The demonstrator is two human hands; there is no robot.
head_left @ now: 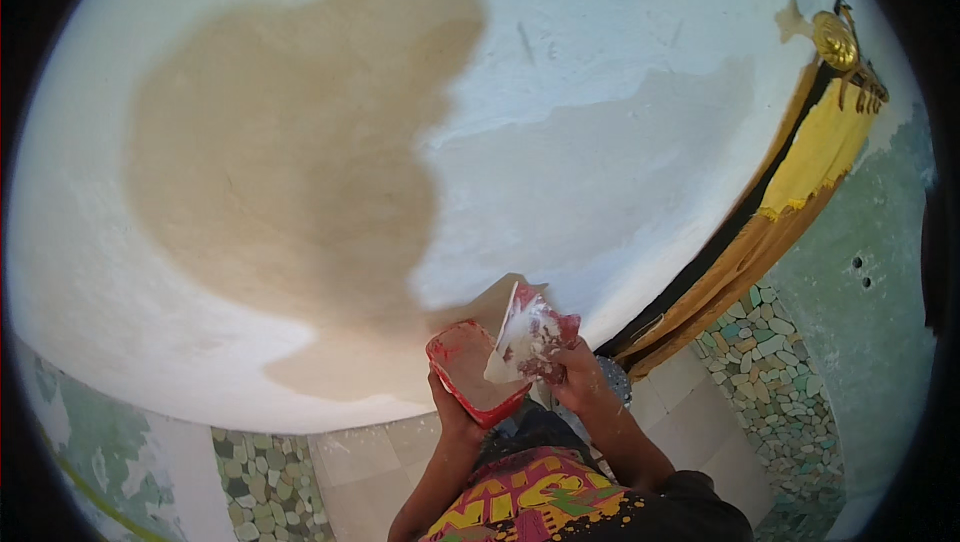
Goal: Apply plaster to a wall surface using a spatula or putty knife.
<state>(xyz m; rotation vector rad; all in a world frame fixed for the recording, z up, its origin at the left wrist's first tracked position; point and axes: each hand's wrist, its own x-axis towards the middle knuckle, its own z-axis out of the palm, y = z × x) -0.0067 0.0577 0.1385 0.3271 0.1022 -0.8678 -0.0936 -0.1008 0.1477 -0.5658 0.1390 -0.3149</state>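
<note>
My left hand (pixel 452 410) is closed around the side of a red plastic tub (pixel 490 414) in front of my body. Pale, wet-looking filler (pixel 470 352) lies inside, and smears of it cover the rim. In my right hand (pixel 578 380) is a wide putty knife (pixel 530 342), its reddish body caked with white paste. The blade's lower edge is at the tub's right side; whether it touches the filler I cannot tell. Beyond both hands rises a whitish plastered wall (pixel 590 32), with my shadow across its left part and a greyer patch on the right.
Yellow and brown cloths (pixel 815 157) hang at right beneath a gold shell-shaped fitting (pixel 835 40). A grey speckled round object (pixel 615 382) is partly hidden behind my right hand. Pebble strips (pixel 765 352) flank the tiled floor (pixel 375 472). The green wall (pixel 850 232) has two small holes.
</note>
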